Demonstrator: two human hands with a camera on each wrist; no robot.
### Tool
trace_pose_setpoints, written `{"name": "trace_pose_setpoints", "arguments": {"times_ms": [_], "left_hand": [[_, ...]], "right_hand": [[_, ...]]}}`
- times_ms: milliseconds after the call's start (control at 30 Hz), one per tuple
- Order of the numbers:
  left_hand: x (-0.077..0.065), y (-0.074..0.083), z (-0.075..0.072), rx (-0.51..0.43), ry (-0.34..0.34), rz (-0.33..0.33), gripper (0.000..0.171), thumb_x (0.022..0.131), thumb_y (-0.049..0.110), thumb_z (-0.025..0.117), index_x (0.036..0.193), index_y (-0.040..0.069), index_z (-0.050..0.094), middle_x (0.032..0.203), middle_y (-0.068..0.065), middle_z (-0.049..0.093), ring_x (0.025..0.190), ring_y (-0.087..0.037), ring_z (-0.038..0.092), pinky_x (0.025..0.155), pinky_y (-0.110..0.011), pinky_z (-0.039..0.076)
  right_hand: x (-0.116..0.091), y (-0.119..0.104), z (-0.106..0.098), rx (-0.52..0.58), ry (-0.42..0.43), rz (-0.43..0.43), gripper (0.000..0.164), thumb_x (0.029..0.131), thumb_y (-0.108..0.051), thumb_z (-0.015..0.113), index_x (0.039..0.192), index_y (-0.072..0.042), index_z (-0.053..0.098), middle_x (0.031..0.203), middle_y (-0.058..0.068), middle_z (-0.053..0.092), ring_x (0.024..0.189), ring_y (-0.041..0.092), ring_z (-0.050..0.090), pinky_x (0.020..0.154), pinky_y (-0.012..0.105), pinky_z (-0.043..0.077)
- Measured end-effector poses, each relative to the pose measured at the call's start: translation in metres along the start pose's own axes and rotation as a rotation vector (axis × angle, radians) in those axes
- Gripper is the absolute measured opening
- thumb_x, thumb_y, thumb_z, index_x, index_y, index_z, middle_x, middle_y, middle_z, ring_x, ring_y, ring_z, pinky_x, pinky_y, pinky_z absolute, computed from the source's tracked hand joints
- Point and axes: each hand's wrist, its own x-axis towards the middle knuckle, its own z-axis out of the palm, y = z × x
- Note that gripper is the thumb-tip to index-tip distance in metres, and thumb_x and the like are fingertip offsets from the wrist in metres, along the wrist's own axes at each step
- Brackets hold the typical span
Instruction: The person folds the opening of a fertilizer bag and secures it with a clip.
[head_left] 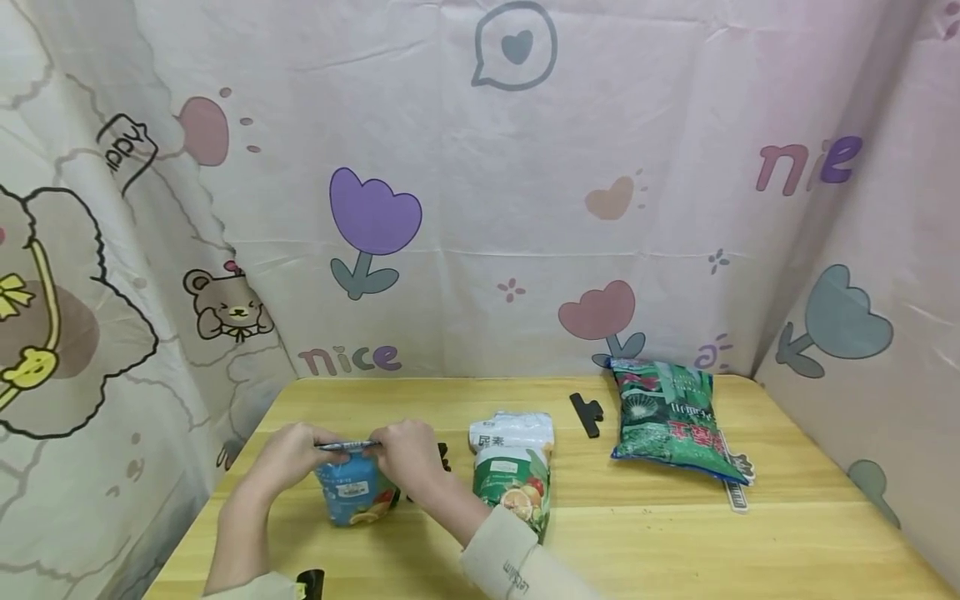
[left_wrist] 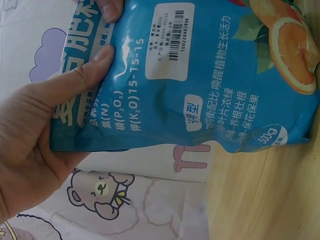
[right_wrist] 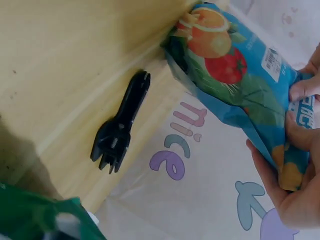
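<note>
A blue fertilizer bag point(head_left: 351, 493) with orange and tomato pictures stands upright at the left of the table. My left hand point(head_left: 288, 458) grips one end of its top edge. At the other end, my right hand point(head_left: 411, 458) pinches the same edge. The top looks folded over in the head view. From the left wrist, the thumb of my left hand point(left_wrist: 45, 120) presses on the printed front of the blue bag point(left_wrist: 165, 115). In the right wrist view my right hand point(right_wrist: 295, 185) holds a corner of the bag, its thumb in front and fingers behind.
A black clip point(right_wrist: 120, 125) lies beside the blue bag, partly behind my right hand in the head view. Right of it lies a green-and-white bag point(head_left: 510, 471). Farther right are another black clip point(head_left: 587, 415), a green bag point(head_left: 663, 421) and a pale strip point(head_left: 737, 495) partly beneath it.
</note>
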Motion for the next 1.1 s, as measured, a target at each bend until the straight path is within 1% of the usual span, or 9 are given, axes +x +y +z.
{"name": "trace_pose_setpoints", "arguments": {"times_ms": [133, 267, 367, 467, 633, 833, 1000, 1033, 1100], "left_hand": [[0.001, 0.001, 0.001, -0.005, 0.0, 0.016, 0.015, 0.076, 0.021, 0.074, 0.088, 0.012, 0.075, 0.084, -0.004, 0.069, 0.075, -0.016, 0.063, 0.065, -0.036, 0.051], [0.001, 0.0, 0.002, -0.012, 0.002, 0.03, 0.013, 0.077, 0.018, 0.073, 0.088, 0.011, 0.075, 0.084, -0.003, 0.069, 0.074, -0.015, 0.063, 0.063, -0.034, 0.05], [0.001, -0.001, 0.003, 0.002, 0.018, 0.04, 0.013, 0.078, 0.017, 0.072, 0.089, 0.012, 0.075, 0.085, -0.003, 0.069, 0.077, -0.017, 0.064, 0.066, -0.037, 0.051], [-0.001, -0.001, 0.005, 0.028, 0.043, 0.054, 0.013, 0.079, 0.018, 0.071, 0.091, 0.014, 0.075, 0.088, -0.002, 0.07, 0.081, -0.02, 0.064, 0.069, -0.041, 0.051], [-0.004, -0.003, 0.007, 0.035, 0.068, 0.076, 0.015, 0.084, 0.024, 0.067, 0.096, 0.017, 0.074, 0.094, -0.001, 0.069, 0.088, -0.024, 0.064, 0.075, -0.044, 0.05], [-0.009, -0.006, 0.009, 0.003, 0.089, 0.076, 0.028, 0.087, 0.039, 0.06, 0.101, 0.017, 0.073, 0.101, -0.004, 0.067, 0.095, -0.028, 0.061, 0.078, -0.049, 0.048], [-0.01, -0.005, 0.012, 0.014, 0.136, 0.072, 0.028, 0.091, 0.035, 0.056, 0.103, 0.015, 0.072, 0.102, -0.006, 0.067, 0.096, -0.03, 0.061, 0.079, -0.05, 0.047], [-0.01, -0.004, 0.013, 0.028, 0.152, 0.071, 0.028, 0.092, 0.034, 0.056, 0.103, 0.014, 0.072, 0.101, -0.006, 0.067, 0.093, -0.028, 0.062, 0.077, -0.049, 0.048], [-0.009, -0.002, 0.015, 0.057, 0.185, 0.063, 0.029, 0.092, 0.035, 0.055, 0.102, 0.014, 0.072, 0.098, -0.006, 0.068, 0.076, -0.022, 0.062, 0.069, -0.042, 0.049]], "right_hand": [[-0.003, 0.0, 0.001, -0.011, 0.029, 0.008, 0.012, 0.076, -0.036, 0.073, 0.082, -0.025, 0.076, 0.067, -0.014, 0.066, 0.044, -0.005, 0.044, 0.043, 0.008, 0.031], [-0.004, 0.0, 0.001, -0.009, 0.03, 0.003, 0.014, 0.077, -0.036, 0.072, 0.082, -0.025, 0.076, 0.067, -0.014, 0.066, 0.043, -0.005, 0.039, 0.042, 0.009, 0.03], [-0.005, 0.002, 0.001, -0.023, 0.032, -0.018, 0.015, 0.078, -0.036, 0.071, 0.084, -0.023, 0.076, 0.066, -0.013, 0.066, 0.041, -0.004, 0.034, 0.041, 0.009, 0.028], [-0.006, 0.002, 0.002, -0.079, 0.021, -0.045, 0.015, 0.082, -0.036, 0.068, 0.084, -0.022, 0.075, 0.063, -0.013, 0.064, 0.04, -0.003, 0.032, 0.039, 0.01, 0.025], [-0.008, 0.002, 0.002, -0.145, -0.041, -0.073, 0.022, 0.092, -0.037, 0.056, 0.083, -0.022, 0.07, 0.059, -0.012, 0.058, 0.042, -0.002, 0.038, 0.037, 0.013, 0.024], [-0.008, 0.004, 0.002, -0.084, -0.098, -0.111, 0.033, 0.099, -0.038, 0.039, 0.091, -0.021, 0.067, 0.061, -0.011, 0.056, 0.046, 0.0, 0.043, 0.036, 0.013, 0.025], [-0.009, 0.005, 0.004, -0.131, -0.045, -0.123, 0.033, 0.099, -0.034, 0.039, 0.087, -0.02, 0.066, 0.05, -0.011, 0.044, 0.04, 0.001, 0.034, 0.034, 0.015, 0.021], [-0.008, 0.004, 0.005, -0.151, -0.027, -0.121, 0.032, 0.099, -0.033, 0.04, 0.085, -0.021, 0.066, 0.048, -0.011, 0.042, 0.039, 0.001, 0.032, 0.034, 0.015, 0.02], [-0.008, 0.004, 0.008, -0.186, 0.016, -0.116, 0.031, 0.099, -0.033, 0.042, 0.083, -0.021, 0.066, 0.046, -0.011, 0.04, 0.038, 0.001, 0.03, 0.033, 0.015, 0.019]]}}
